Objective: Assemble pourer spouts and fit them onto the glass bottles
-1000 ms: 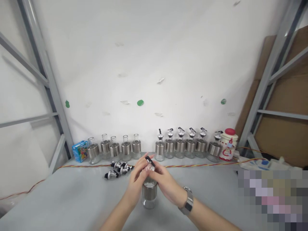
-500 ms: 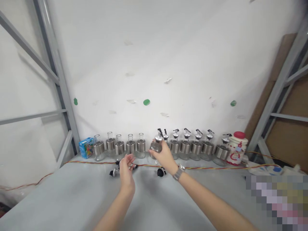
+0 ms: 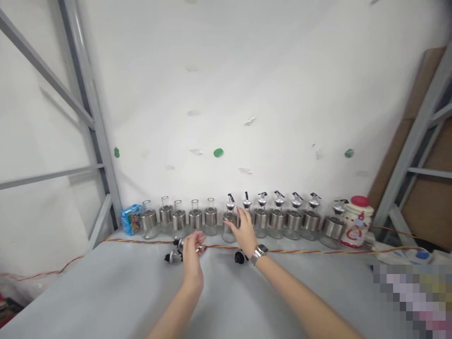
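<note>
My right hand (image 3: 246, 230) is open, thumb and fingers apart, beside a glass oil bottle (image 3: 230, 221) with a steel sleeve and a pourer spout in its neck. The bottle stands upright near the back wall. My left hand (image 3: 192, 252) hovers above the table, fingers loosely bent and apart, holding nothing that I can see. Loose pourer spouts (image 3: 173, 257) lie beside and partly behind it. Another spout with a black stopper (image 3: 239, 257) lies below my right hand. Several bottles without spouts (image 3: 195, 219) stand at left; several bottles with spouts (image 3: 278, 217) stand at right.
A blue box (image 3: 131, 220) stands left of the bottles, and a cream jar with a red lid (image 3: 357, 223) at the right end. A twisted red-yellow wire (image 3: 303, 251) crosses the grey table (image 3: 116, 292). Metal frame posts (image 3: 102, 174) rise at both sides.
My right hand has let go of the spouted bottle, which now stands upright in the row, and has drawn slightly right. The view has shifted a little; my left hand stays by the loose spouts.
</note>
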`<action>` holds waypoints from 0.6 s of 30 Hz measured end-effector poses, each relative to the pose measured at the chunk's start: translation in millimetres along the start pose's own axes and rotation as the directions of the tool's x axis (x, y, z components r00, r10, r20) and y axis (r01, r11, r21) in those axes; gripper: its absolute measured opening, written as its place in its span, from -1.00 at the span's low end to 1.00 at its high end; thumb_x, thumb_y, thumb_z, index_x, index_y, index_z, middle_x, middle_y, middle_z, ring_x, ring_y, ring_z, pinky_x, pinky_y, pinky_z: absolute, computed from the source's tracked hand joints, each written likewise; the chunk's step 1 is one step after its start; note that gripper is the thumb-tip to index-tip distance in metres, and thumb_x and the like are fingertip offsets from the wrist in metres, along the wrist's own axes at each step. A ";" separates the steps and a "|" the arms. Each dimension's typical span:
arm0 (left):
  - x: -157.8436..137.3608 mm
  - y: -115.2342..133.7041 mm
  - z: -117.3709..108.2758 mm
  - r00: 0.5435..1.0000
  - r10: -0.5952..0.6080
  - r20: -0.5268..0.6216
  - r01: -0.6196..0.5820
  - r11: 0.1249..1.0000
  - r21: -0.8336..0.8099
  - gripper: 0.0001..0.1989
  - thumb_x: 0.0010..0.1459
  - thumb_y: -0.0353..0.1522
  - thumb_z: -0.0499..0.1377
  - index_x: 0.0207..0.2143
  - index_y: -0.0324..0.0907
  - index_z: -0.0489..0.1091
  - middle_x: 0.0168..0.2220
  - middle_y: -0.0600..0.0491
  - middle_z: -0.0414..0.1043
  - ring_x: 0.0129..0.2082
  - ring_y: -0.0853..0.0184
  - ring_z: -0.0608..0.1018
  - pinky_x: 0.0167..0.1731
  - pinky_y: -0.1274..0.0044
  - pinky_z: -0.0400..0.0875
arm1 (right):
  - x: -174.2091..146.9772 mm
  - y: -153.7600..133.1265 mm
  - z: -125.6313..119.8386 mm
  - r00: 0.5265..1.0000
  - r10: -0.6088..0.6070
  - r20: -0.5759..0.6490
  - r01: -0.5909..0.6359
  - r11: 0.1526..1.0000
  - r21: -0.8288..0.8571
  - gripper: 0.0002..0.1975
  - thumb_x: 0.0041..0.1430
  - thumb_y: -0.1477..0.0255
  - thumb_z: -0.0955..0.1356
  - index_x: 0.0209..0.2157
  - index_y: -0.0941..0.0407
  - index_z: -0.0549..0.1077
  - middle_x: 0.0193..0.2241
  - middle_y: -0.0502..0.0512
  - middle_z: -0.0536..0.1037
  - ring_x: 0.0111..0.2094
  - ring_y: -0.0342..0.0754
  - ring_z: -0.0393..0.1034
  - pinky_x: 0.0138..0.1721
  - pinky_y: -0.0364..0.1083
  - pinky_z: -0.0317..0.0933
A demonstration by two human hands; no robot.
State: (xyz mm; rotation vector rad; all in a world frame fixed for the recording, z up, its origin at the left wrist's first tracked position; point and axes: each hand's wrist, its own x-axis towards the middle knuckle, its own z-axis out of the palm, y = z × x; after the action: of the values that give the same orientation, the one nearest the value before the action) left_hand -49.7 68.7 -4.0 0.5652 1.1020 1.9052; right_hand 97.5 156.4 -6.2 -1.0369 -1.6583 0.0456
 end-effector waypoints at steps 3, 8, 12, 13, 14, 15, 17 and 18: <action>-1.6 -1.0 0.0 1.000 -0.017 0.000 0.017 1.000 0.000 -0.77 -0.07 -0.20 0.08 -0.40 -0.16 0.33 -0.30 0.04 0.39 -0.25 0.31 0.43 -0.32 0.50 0.23 | 1.3 2.4 -17.0 0.991 -0.027 -0.130 0.009 0.991 -0.137 -0.55 0.08 0.25 0.25 -0.04 0.20 0.20 -0.04 0.30 0.24 0.04 0.09 0.08 0.03 0.09 -0.02; -4.8 -1.5 1.0 0.999 -0.037 0.016 0.037 0.999 -0.009 -0.77 -0.10 -0.21 0.10 -0.42 -0.16 0.34 -0.30 0.05 0.40 -0.27 0.32 0.43 -0.31 0.51 0.24 | 24.5 6.4 -29.0 0.986 -0.116 -0.119 0.018 0.786 -0.618 -0.44 0.09 0.23 0.23 0.01 0.34 0.15 -0.06 0.48 0.27 -0.07 0.24 0.14 -0.10 0.18 -0.03; -4.3 -0.5 0.8 0.999 -0.037 0.022 0.038 0.999 -0.006 -0.77 -0.10 -0.22 0.10 -0.43 -0.17 0.35 -0.30 0.04 0.40 -0.28 0.32 0.43 -0.31 0.50 0.25 | 33.4 5.6 -25.3 0.986 -0.161 -0.033 0.100 0.747 -0.657 -0.46 0.11 0.27 0.21 0.04 0.33 0.15 -0.16 0.44 0.37 -0.17 0.22 0.19 -0.15 0.17 -0.05; -4.1 -0.5 0.7 0.999 -0.038 0.023 0.038 0.999 -0.003 -0.78 -0.11 -0.22 0.10 -0.43 -0.17 0.35 -0.31 0.04 0.40 -0.28 0.32 0.43 -0.31 0.50 0.25 | 33.0 5.7 -24.5 0.985 -0.174 -0.012 0.123 0.740 -0.662 -0.48 0.12 0.29 0.21 0.04 0.32 0.16 -0.18 0.42 0.38 -0.17 0.21 0.19 -0.15 0.15 -0.05; -4.0 -0.5 0.6 0.999 -0.040 0.023 0.040 0.999 -0.001 -0.78 -0.11 -0.22 0.10 -0.43 -0.18 0.35 -0.31 0.04 0.40 -0.29 0.32 0.43 -0.31 0.50 0.25 | 32.1 6.1 -24.0 0.982 -0.186 0.006 0.143 0.733 -0.665 -0.51 0.13 0.30 0.20 0.04 0.31 0.18 -0.19 0.40 0.39 -0.18 0.19 0.20 -0.16 0.14 -0.04; -4.0 -0.7 0.5 0.999 -0.041 0.025 0.041 0.999 0.002 -0.78 -0.11 -0.22 0.10 -0.43 -0.18 0.36 -0.32 0.04 0.40 -0.29 0.32 0.44 -0.31 0.49 0.25 | 31.1 7.0 -23.8 0.980 -0.195 0.020 0.159 0.727 -0.668 -0.53 0.13 0.32 0.19 0.03 0.30 0.19 -0.20 0.39 0.40 -0.19 0.18 0.20 -0.17 0.13 -0.04; -4.4 -1.5 0.7 0.998 -0.046 0.031 0.046 0.999 0.006 -0.78 -0.10 -0.23 0.10 -0.43 -0.18 0.36 -0.32 0.04 0.41 -0.30 0.32 0.44 -0.30 0.49 0.25 | 30.2 9.9 -23.9 0.978 -0.208 0.037 0.178 0.716 -0.675 -0.56 0.15 0.34 0.17 0.02 0.28 0.21 -0.22 0.37 0.40 -0.20 0.17 0.20 -0.17 0.11 -0.04; -4.7 -1.9 0.8 0.998 -0.048 0.034 0.048 0.999 0.006 -0.78 -0.10 -0.23 0.10 -0.43 -0.18 0.36 -0.32 0.04 0.41 -0.29 0.32 0.44 -0.29 0.49 0.25 | 30.5 11.8 -24.0 0.976 -0.212 0.042 0.183 0.711 -0.679 -0.58 0.16 0.35 0.16 0.01 0.29 0.22 -0.23 0.36 0.40 -0.20 0.16 0.20 -0.18 0.10 -0.04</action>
State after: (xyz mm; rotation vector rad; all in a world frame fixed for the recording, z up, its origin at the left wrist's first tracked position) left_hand -45.7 65.6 -5.1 0.5671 1.0899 1.8450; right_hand 124.1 172.0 20.2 -1.3733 -1.7776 -0.7868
